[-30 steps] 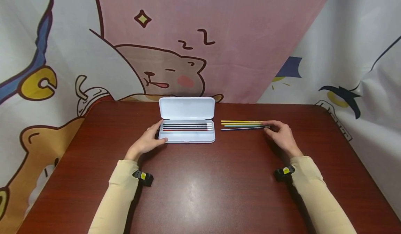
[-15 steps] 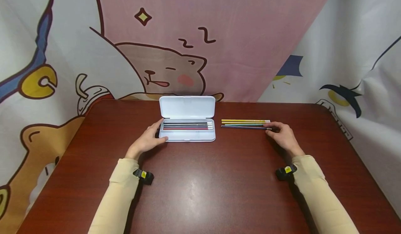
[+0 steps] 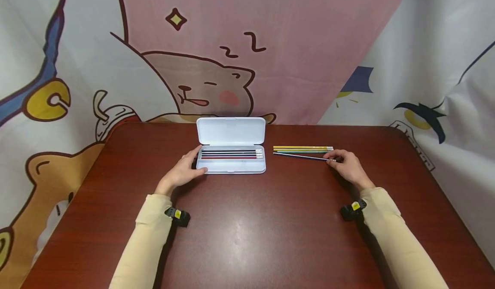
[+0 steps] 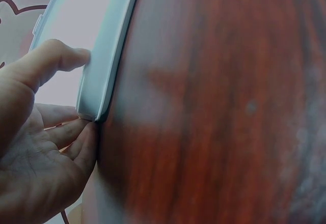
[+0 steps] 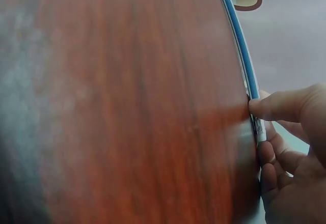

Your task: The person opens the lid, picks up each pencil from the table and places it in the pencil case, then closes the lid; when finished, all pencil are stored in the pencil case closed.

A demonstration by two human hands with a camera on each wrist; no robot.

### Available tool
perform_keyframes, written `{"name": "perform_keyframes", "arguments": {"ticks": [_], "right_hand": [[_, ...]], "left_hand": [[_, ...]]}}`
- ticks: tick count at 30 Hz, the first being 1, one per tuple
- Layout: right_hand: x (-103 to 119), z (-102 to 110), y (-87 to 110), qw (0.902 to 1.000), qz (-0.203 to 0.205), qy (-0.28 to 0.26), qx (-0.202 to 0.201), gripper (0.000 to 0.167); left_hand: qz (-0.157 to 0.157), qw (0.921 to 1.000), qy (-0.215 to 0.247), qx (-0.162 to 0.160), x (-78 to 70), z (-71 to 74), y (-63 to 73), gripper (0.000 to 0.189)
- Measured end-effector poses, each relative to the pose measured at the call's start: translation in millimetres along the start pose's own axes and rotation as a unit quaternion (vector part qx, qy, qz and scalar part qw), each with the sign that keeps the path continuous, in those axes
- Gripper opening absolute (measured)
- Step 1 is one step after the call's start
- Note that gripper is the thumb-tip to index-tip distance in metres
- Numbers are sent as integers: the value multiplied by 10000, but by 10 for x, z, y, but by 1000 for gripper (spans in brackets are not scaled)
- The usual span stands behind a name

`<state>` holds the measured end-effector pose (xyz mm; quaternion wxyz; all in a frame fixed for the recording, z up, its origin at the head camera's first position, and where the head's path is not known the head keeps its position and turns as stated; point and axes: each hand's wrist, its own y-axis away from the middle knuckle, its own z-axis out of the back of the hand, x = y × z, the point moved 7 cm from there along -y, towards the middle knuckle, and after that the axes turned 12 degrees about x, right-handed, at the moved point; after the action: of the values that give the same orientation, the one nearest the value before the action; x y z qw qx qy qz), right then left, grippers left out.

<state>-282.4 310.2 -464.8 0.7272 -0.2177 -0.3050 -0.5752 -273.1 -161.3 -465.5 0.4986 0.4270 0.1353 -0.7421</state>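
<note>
An opened white pencil case stands near the far edge of the table, lid raised. Inside, several dark pencils and a red one lie side by side in the rear part. My left hand holds the case's left end; in the left wrist view the thumb is on its front rim and the other fingers are at the end wall. To the right, my right hand pinches a blue pencil at its eraser end, thumb and fingers on it in the right wrist view.
Yellow pencils and a green one lie just behind the blue pencil, right of the case. A cartoon-printed cloth hangs behind the brown table.
The blue pencil has turned, its eraser end now nearer the person and apart from the other pencils. My right hand no longer covers the yellow pencils' ends. The left hand stays on the case.
</note>
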Motion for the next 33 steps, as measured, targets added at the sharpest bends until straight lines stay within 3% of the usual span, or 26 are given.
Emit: {"name": "perform_keyframes", "arguments": {"ticks": [33], "right_hand": [[288, -33, 69, 9983, 494, -277, -160, 13]], "left_hand": [[-6, 10000, 39, -35, -4, -6, 10, 83]]}}
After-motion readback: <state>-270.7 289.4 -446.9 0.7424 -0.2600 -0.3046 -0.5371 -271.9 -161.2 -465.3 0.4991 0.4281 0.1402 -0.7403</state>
